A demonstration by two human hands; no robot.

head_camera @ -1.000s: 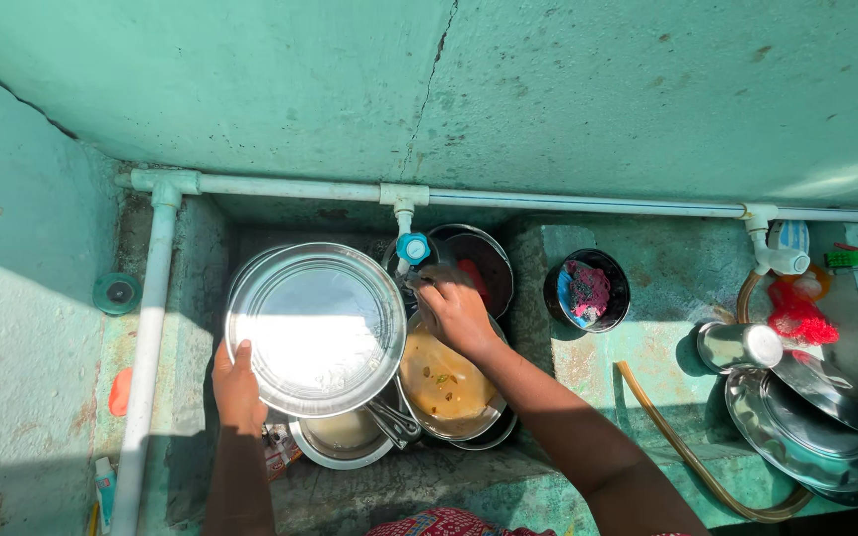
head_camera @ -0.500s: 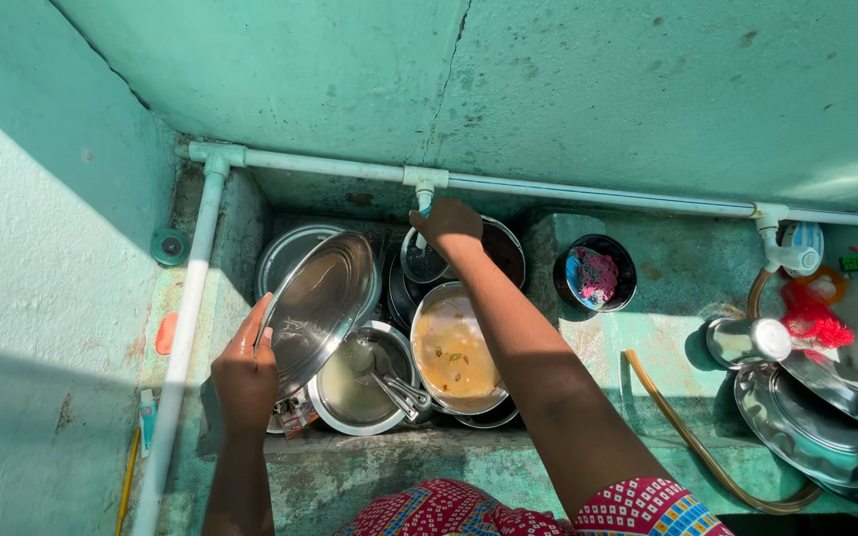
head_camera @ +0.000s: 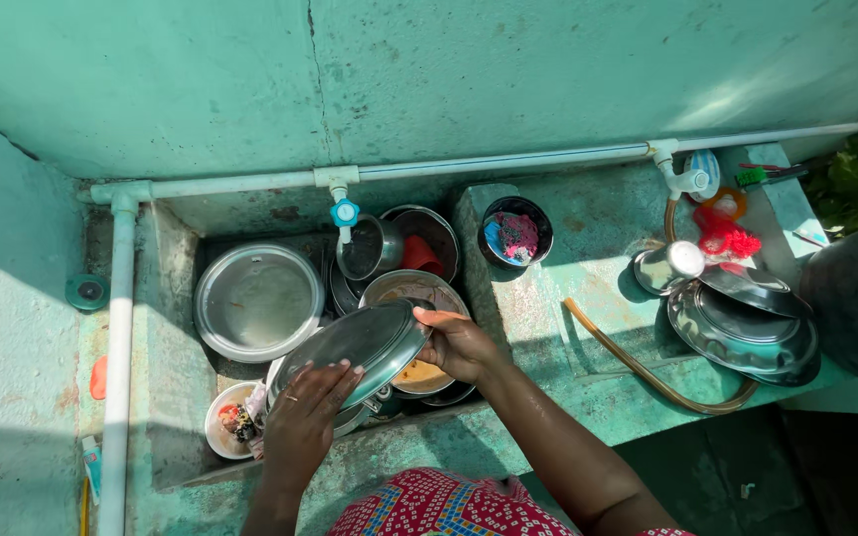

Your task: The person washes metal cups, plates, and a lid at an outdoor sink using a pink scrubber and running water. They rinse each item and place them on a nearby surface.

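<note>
Your right hand (head_camera: 459, 345) gripped the rim of a steel plate (head_camera: 355, 349) tilted over the sink (head_camera: 176, 268); your left hand (head_camera: 307, 422) lay spread flat on it. Crowded pots sat beneath, a round lid (head_camera: 258, 301) just beside.

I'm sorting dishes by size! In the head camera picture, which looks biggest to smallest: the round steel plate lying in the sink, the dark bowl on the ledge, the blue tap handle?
1. Round steel plate
2. Dark bowl
3. Blue tap handle

The gaps between them look clear.
</note>
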